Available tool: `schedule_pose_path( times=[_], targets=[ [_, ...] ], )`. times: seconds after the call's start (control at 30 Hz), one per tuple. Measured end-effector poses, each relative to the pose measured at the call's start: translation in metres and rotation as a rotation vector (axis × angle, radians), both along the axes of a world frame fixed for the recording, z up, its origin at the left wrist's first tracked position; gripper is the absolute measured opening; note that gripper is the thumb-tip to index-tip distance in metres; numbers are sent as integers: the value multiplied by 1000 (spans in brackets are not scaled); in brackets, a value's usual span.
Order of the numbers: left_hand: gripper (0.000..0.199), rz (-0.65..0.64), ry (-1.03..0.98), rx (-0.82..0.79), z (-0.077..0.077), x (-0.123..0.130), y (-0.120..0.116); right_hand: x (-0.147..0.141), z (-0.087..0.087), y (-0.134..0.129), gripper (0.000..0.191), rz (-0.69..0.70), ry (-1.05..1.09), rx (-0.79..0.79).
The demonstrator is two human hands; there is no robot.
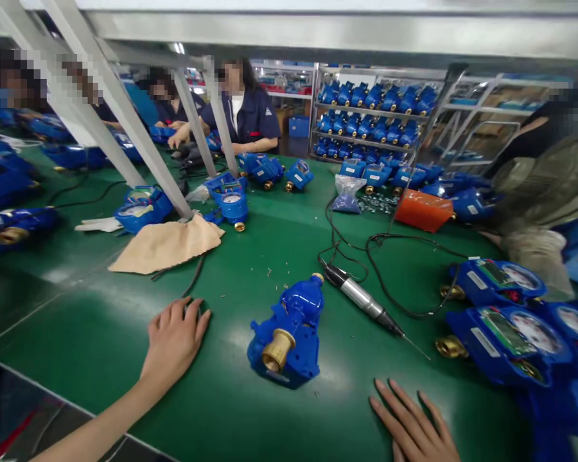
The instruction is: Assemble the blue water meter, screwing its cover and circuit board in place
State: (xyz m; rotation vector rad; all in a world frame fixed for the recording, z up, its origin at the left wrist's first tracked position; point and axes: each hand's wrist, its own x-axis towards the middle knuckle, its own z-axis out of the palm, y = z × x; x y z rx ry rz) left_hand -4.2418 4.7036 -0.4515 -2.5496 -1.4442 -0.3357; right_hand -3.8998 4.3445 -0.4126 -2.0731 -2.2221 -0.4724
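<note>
A blue water meter (289, 333) with a brass fitting facing me lies tilted on the green table between my hands. My left hand (176, 337) rests palm down to the left of it, fingers loosely bent and a little apart. A dark spot shows under those fingertips, near a black cable; I cannot make out what it is. At the lower right my right hand (411, 417) is spread flat over the tabletop, partly cut off by the frame edge. An electric screwdriver (361, 296) with a long thin bit lies beyond the meter to the right, touched by neither hand.
Blue meters with open dials (505, 340) crowd the right edge. An orange bin (424, 210), small loose parts (378, 204) and a plastic bag (349, 194) stand farther back. A tan cloth (168, 245) lies left, beneath slanting metal posts (120, 102). Co-workers sit across the table.
</note>
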Motion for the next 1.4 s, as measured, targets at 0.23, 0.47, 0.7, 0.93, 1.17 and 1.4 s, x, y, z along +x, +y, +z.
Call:
schedule_pose_path(
  times=[0.23, 0.47, 0.7, 0.93, 1.17, 1.4],
  targets=[
    [50, -302, -228, -86, -9, -6, 4, -18, 6, 36, 32, -188, 313, 175],
    [45, -476, -524, -264, -2, -14, -25, -4, 32, 155, 21, -240, 499, 336],
    [44, -415, -650, -350, 5, -20, -44, 16, 35, 186, 43, -375, 823, 288],
    [47, -674, -659, -423, 81, 19, -45, 49, 87, 185, 23, -391, 1331, 287],
    [57, -726, -652, -390, 91, 77, -81, -5, 160, 175, 28, 49, 1800, 629],
    [45, -573, -825, -279, 64, 102, -107, -55, 154, 176, 22, 247, 2061, 535]
  ],
)
